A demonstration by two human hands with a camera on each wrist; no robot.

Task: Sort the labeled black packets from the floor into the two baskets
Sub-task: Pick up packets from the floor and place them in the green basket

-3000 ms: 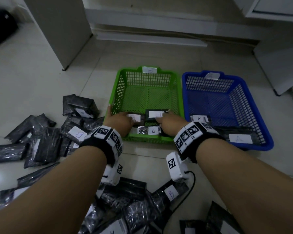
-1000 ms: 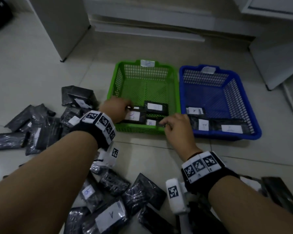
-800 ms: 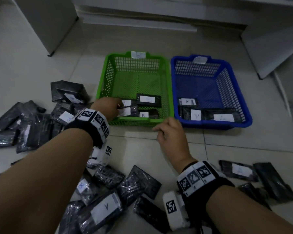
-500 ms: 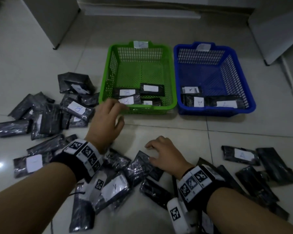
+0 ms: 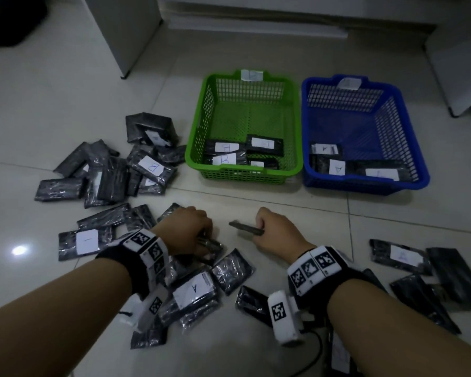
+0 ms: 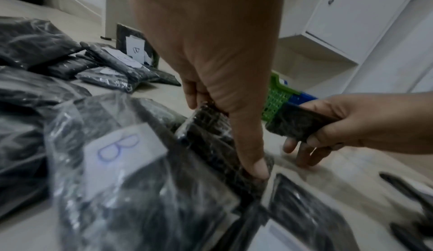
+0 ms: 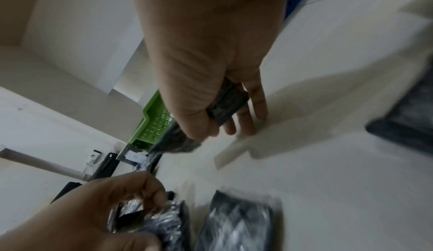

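On the tiled floor before the baskets, the left hand (image 5: 186, 229) pinches a flat black plastic-wrapped packet (image 6: 211, 125) at the loose pile's edge; the right hand (image 5: 276, 231) grips another black packet (image 5: 246, 228) by one end, lifted edge-on. They look light, thin and crinkly — probably slippery film, so pinching across an edge suits. Green basket (image 5: 245, 174) holds B-labels, blue basket (image 5: 365, 186) A-labels.

White cabinet (image 5: 123, 31) standing on pale glossy tiled floor (image 5: 52, 110); white baseboard ledge (image 5: 256, 27) behind; second white cabinet (image 5: 457, 72) far right; dark object (image 5: 8, 20), top left corner
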